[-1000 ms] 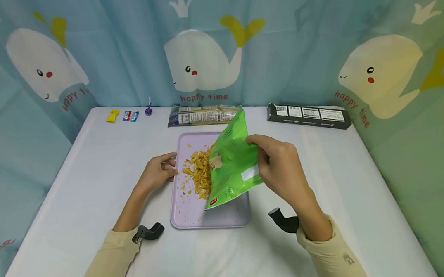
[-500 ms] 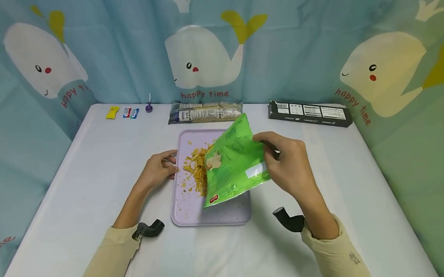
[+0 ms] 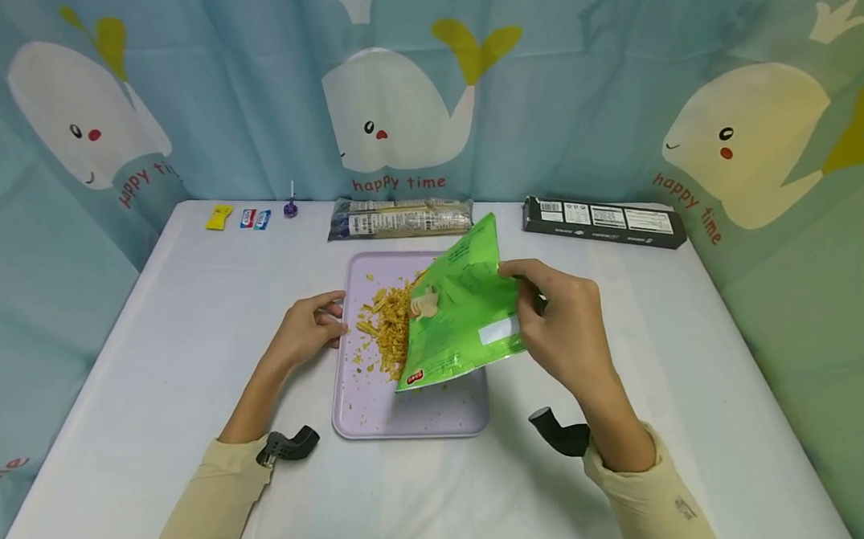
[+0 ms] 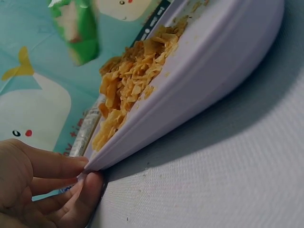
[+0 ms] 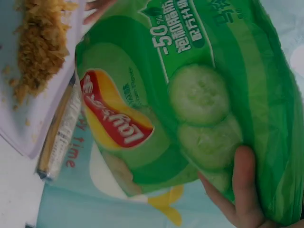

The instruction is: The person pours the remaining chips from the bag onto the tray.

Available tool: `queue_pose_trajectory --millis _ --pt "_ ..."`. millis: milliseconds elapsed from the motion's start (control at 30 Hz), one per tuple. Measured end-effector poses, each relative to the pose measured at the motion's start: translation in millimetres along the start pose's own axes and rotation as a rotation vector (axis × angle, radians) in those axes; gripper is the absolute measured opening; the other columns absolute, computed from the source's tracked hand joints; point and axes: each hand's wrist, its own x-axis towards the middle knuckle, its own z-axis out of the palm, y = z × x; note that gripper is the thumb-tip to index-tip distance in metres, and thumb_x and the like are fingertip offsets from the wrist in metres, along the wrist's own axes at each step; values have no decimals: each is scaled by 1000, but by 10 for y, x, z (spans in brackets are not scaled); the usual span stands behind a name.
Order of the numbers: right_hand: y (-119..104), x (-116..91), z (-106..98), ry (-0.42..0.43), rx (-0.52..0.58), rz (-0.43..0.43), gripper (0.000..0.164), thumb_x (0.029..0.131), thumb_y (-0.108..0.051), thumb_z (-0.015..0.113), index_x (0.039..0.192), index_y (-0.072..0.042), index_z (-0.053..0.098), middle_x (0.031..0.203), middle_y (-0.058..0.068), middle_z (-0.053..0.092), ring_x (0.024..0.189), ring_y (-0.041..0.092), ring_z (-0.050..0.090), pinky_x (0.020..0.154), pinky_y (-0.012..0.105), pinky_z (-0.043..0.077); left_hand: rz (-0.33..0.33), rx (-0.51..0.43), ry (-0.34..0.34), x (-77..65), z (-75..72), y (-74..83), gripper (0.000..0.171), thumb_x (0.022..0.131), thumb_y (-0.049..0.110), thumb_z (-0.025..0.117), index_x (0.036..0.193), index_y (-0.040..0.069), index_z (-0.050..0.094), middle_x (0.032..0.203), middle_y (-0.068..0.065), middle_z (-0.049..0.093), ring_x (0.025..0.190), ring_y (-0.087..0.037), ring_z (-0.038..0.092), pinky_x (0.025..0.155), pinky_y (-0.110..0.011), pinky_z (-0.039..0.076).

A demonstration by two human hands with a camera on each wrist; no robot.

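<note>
While the left hand (image 3: 307,332) pinches the tray (image 3: 409,419), the green bag (image 3: 463,308) extends leftward, pinched by the right hand (image 3: 566,320).

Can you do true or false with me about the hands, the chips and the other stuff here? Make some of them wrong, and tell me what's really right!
1. The right hand holds the green Lay's bag. True.
2. The left hand holds a spoon. False: it grips the edge of the light purple tray.
3. The crushed yellow chips lie on the tray. True.
4. The black box is left of the purple lollipop in the head view. False: the box is to its right.
5. The curtain has whales on it. True.
</note>
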Motion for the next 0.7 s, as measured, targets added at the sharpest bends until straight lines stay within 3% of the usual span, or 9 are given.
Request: queue_pose_trajectory --millis 567,700 --pt "-52 -39 2 -29 17 -13 32 79 17 49 94 -3 70 80 5 67 43 8 30 39 16 23 8 -4 1 0 6 9 58 82 0 64 136 8 45 107 -15 54 74 -23 63 59 -34 56" --pt "-77 -53 -1 -20 11 -59 32 80 17 48 94 -1 69 85 6 67 48 9 35 44 16 27 1 -5 1 0 4 11 58 82 0 64 136 8 45 107 -15 54 75 -23 63 59 -34 56"
